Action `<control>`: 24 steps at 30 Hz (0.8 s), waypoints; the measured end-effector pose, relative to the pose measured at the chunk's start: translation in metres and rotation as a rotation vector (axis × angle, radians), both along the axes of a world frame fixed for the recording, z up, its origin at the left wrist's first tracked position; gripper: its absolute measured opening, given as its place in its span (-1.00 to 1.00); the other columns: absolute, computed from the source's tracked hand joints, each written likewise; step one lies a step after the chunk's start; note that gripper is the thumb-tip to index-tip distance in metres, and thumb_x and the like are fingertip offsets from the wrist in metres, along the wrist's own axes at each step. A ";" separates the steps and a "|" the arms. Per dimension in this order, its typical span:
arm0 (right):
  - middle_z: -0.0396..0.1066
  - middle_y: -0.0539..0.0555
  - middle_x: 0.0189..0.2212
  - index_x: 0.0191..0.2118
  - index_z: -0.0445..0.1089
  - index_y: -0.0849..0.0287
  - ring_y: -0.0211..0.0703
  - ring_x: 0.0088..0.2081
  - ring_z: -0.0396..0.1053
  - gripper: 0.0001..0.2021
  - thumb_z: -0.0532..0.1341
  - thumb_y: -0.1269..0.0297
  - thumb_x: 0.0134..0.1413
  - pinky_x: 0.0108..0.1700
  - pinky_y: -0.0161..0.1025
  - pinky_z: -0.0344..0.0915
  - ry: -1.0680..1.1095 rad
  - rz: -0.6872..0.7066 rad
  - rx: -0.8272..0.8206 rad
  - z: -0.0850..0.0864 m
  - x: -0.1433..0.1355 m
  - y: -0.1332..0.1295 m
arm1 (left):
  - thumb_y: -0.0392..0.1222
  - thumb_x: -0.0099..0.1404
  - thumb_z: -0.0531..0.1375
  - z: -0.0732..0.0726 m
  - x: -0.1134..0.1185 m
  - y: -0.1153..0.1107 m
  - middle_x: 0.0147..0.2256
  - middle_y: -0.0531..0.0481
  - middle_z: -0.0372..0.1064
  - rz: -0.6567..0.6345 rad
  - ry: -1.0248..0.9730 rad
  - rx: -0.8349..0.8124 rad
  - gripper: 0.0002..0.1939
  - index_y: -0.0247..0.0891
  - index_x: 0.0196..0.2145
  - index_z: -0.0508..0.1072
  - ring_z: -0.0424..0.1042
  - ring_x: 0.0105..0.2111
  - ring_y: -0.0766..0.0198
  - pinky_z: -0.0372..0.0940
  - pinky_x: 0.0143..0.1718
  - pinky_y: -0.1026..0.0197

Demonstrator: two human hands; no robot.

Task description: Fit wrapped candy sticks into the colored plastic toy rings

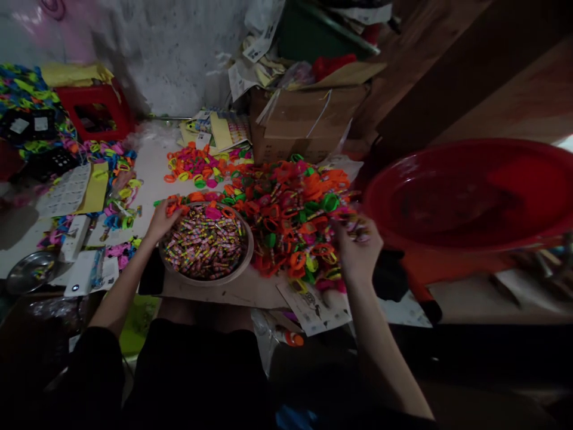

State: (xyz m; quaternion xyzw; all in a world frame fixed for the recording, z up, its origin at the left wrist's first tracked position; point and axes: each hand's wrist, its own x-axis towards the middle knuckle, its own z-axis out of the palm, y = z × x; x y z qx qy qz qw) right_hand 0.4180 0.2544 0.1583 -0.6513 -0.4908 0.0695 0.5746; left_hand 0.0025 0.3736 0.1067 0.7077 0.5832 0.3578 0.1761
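Observation:
A round bowl [250, 254] stands at the table's front, heaped with small pink-and-yellow printed pieces [203, 245]. At its left rim, my left hand [163, 222] is closed with the fingertips on an orange plastic piece [175, 206]. To the right of the bowl spreads a big pile of orange, green and pink plastic pieces [290, 209], some ring-shaped, with printed pieces among them. At that pile's right edge, my right hand [360, 254] is curled around several small printed pieces [358, 228]. Their exact kind is too blurred to tell.
A large red basin [474, 239] stands at the right. Behind the pile is a cardboard box [313, 116]. A red stool [96, 113], yellow card sheets [96, 188], a white power strip [75, 237] and a metal bowl [20, 278] are at the left.

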 end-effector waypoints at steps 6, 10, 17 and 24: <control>0.44 0.06 -0.39 -0.25 0.38 0.17 -0.11 -0.36 0.39 -0.70 0.22 0.06 -0.06 -0.29 -0.21 0.31 -0.099 0.442 -0.252 -0.031 -0.038 -0.015 | 0.13 0.18 0.16 -0.007 0.004 0.035 -0.16 -0.11 0.45 -0.103 0.167 -0.128 -0.58 -0.27 -0.19 0.44 0.40 -0.13 0.08 0.27 -0.02 0.06; 0.49 0.10 -0.33 -0.21 0.38 0.17 -0.07 -0.30 0.44 -0.71 0.21 0.10 -0.03 -0.24 -0.19 0.35 -0.064 0.549 -0.318 -0.045 -0.052 -0.020 | 0.11 0.23 0.14 0.004 0.014 0.027 -0.26 -0.11 0.44 -0.051 0.183 -0.089 -0.65 -0.26 -0.30 0.43 0.40 -0.24 0.11 0.28 -0.12 0.09; 0.49 0.14 -0.19 -0.11 0.38 0.18 -0.05 -0.16 0.44 -0.65 0.22 0.11 0.00 -0.10 -0.16 0.35 0.025 0.688 -0.384 -0.040 -0.078 -0.029 | 0.02 0.29 0.16 0.050 0.067 -0.043 -0.29 -0.04 0.40 -0.296 0.240 0.211 -0.74 -0.25 -0.32 0.37 0.33 -0.17 0.16 0.22 -0.09 0.15; 0.44 0.06 -0.12 -0.06 0.35 0.12 -0.14 -0.06 0.38 -0.65 0.28 0.16 0.03 0.01 -0.21 0.27 0.119 0.797 -0.242 -0.001 -0.109 -0.045 | -0.09 0.27 0.21 0.074 0.108 -0.110 -0.24 -0.03 0.40 -0.677 0.285 0.106 -0.79 -0.23 -0.20 0.34 0.38 -0.16 0.17 0.24 -0.10 0.13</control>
